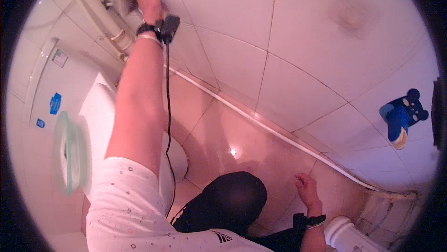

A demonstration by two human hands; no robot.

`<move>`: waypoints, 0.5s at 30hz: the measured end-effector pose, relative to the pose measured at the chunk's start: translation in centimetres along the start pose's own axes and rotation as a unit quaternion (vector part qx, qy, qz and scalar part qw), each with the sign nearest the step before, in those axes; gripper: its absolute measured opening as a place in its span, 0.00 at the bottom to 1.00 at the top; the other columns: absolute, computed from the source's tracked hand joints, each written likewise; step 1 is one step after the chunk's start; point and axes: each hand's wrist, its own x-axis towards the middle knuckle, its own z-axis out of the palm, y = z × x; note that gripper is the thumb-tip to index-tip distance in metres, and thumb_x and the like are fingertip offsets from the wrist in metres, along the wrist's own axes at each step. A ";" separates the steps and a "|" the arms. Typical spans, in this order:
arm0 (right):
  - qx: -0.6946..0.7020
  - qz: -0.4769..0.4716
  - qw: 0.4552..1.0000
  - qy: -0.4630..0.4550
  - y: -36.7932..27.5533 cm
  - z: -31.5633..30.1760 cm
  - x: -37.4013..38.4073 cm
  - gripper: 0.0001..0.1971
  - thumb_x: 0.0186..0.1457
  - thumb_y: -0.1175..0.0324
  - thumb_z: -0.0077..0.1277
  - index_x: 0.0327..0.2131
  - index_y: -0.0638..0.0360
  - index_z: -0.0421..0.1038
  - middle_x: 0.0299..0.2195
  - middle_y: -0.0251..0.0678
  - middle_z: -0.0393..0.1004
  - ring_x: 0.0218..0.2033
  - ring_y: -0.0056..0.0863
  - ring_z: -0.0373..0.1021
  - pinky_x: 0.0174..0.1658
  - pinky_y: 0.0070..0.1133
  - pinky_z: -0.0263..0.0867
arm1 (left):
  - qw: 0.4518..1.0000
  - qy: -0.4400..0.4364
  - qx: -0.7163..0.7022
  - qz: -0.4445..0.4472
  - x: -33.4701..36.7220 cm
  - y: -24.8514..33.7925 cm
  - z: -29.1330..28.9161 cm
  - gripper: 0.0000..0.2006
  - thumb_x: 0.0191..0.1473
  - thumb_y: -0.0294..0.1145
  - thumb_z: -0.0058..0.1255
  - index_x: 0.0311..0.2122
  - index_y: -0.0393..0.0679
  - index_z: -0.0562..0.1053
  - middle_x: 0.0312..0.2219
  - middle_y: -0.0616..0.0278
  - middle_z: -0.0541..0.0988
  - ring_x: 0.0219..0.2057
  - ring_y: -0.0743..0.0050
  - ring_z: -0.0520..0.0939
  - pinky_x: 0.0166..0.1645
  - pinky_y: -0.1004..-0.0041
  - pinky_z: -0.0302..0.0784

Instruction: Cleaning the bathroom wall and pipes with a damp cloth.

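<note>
Dark object, too blurred to identify, is at the tiled wall beside the upper-left pipes, at the fingers of the left hand; whether that hand grips it or only presses on it, I cannot tell. The right hand, low over the floor, has its fingers loosely curled and parted.

One container shows plainly: a pale green plastic basin at the toilet, seen nearly edge-on, its contents unclear. The toilet's white cistern bears three stickers, two blue and one pale with green, their print too small to read. There are two black wrist straps, one per wrist; the left carries a black box with one cable. One blue bear-shaped ornament is on the right wall.
</note>
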 end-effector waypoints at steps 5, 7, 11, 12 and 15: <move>0.026 -0.025 0.998 -0.048 -1.3 2.4 0.2 0.10 0.47 0.74 0.49 0.36 0.62 0.70 0.29 0.38 0.73 0.30 0.25 0.69 0.36 0.20 0.66 | 0.910 0.066 0.349 0.216 -8.1 -18.5 0.8 0.14 0.50 0.28 0.37 0.42 0.38 0.67 0.34 0.50 0.69 0.36 0.56 0.69 0.55 0.67 0.51; 0.035 0.033 0.998 -0.039 -0.9 0.7 -0.3 0.10 0.47 0.74 0.49 0.36 0.62 0.70 0.30 0.38 0.73 0.30 0.24 0.69 0.36 0.20 0.65 | 0.982 0.094 0.124 -0.105 -17.6 -20.0 5.0 0.21 0.53 0.41 0.32 0.45 0.35 0.65 0.36 0.51 0.70 0.38 0.58 0.69 0.51 0.67 0.57; 0.018 0.080 0.997 -0.007 -0.6 -0.2 -1.8 0.10 0.48 0.74 0.49 0.36 0.62 0.70 0.30 0.38 0.73 0.31 0.24 0.69 0.36 0.19 0.65 | 0.889 0.109 -0.139 -0.422 -28.2 -20.5 7.8 0.30 0.57 0.53 0.25 0.49 0.32 0.61 0.41 0.52 0.70 0.41 0.60 0.69 0.49 0.68 0.62; 0.041 0.119 0.991 -0.038 -1.3 -0.1 -1.9 0.10 0.48 0.74 0.49 0.36 0.63 0.70 0.30 0.38 0.73 0.32 0.24 0.69 0.36 0.19 0.66 | 0.879 0.106 -0.173 -0.431 -29.1 -21.6 7.2 0.30 0.57 0.52 0.24 0.50 0.32 0.59 0.43 0.52 0.68 0.42 0.60 0.69 0.50 0.69 0.62; 0.056 0.164 0.983 -0.056 -2.1 -0.9 -2.8 0.10 0.48 0.74 0.49 0.37 0.63 0.70 0.30 0.39 0.73 0.33 0.25 0.69 0.36 0.20 0.66 | 0.800 0.071 -0.331 -0.495 -34.9 -18.9 8.6 0.29 0.58 0.50 0.21 0.52 0.33 0.54 0.49 0.53 0.63 0.45 0.62 0.67 0.52 0.70 0.61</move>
